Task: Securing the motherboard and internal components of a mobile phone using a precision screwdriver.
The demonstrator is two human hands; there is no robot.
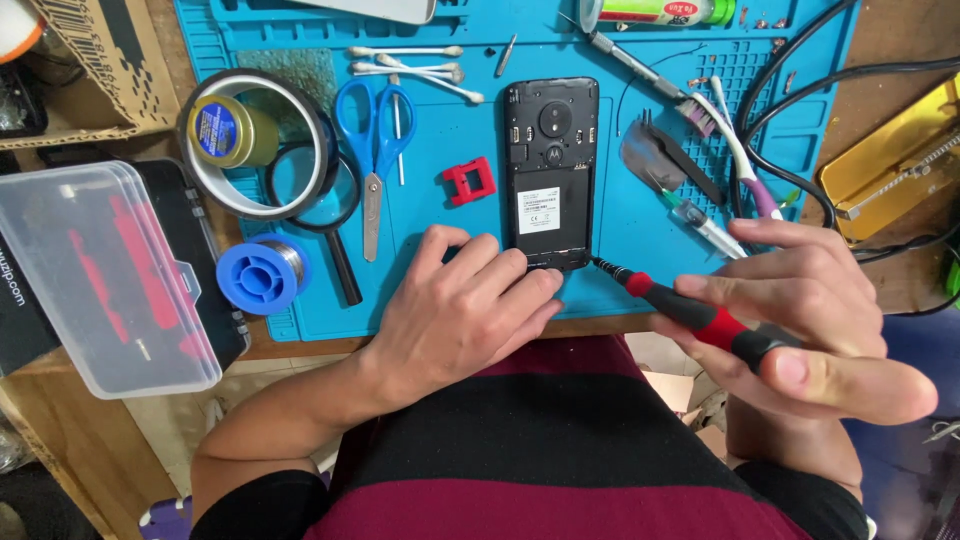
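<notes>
Left hand [455, 310]: fingers loosely curled, tips steadying opened smartphone [550, 170] at its lower edge. Right hand [800, 315]: fingers pinched around red-black precision screwdriver [690, 310], tip at phone's bottom corner.

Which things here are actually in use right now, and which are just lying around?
In use: phone, steadied by left hand; screwdriver in right hand, tip at the phone's lower corner.

Lying about: scissors, tape roll, solder spool, cotton swabs, syringe, clear case.
</notes>
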